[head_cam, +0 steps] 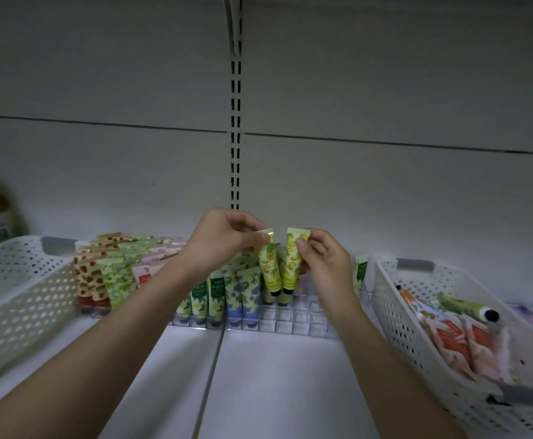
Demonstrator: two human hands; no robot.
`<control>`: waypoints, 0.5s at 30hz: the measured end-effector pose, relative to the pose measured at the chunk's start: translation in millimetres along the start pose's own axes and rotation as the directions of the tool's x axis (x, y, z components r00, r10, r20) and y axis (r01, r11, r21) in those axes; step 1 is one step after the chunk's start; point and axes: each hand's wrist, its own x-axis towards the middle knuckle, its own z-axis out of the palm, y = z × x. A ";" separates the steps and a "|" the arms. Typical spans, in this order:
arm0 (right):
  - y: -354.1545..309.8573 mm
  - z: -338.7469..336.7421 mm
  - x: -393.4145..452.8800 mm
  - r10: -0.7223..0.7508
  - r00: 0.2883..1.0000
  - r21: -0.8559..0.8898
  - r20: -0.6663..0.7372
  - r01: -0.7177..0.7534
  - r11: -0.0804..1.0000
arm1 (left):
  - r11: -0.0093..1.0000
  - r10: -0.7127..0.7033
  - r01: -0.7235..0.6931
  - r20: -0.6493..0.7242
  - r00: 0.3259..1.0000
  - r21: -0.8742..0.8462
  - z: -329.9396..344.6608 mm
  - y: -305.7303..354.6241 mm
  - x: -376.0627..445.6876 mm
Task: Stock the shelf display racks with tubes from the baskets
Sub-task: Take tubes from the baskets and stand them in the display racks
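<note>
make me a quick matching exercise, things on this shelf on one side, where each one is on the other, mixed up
Things
1. left yellow tube
2. right yellow tube
3. orange tubes
4. blue flower tubes

Places
A. in the white basket on the right
B. pinched by the right hand
C. standing in the clear rack
D. pinched by the left hand

Pairs: 1-D, 2-B, 3-A, 4-C

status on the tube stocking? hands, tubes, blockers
Left hand pinching one yellow tube, right hand pinching another. Both caps-down over clear rack. Nothing blocking open slots.
</note>
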 end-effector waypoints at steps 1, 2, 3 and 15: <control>4.4 -1.8 -0.6 -0.004 1.000 0.015 0.007 0.004 1.000 | 1.000 -0.003 0.003 0.007 1.000 0.023 -0.7 0.2 -0.3; 9.0 -3.6 -1.7 -0.005 1.000 0.031 0.015 0.005 1.000 | 0.999 -0.007 0.006 0.016 1.000 0.051 -1.2 0.7 -0.4; 12.9 -5.1 -3.3 -0.003 1.000 0.043 0.022 0.002 0.999 | 0.996 -0.012 0.009 0.026 1.000 0.090 -1.3 1.1 -0.5; 24.6 -19.5 -4.8 -0.039 0.999 0.076 -0.036 0.042 0.996 | 0.881 0.031 -0.038 0.024 0.999 0.471 20.4 -4.0 15.4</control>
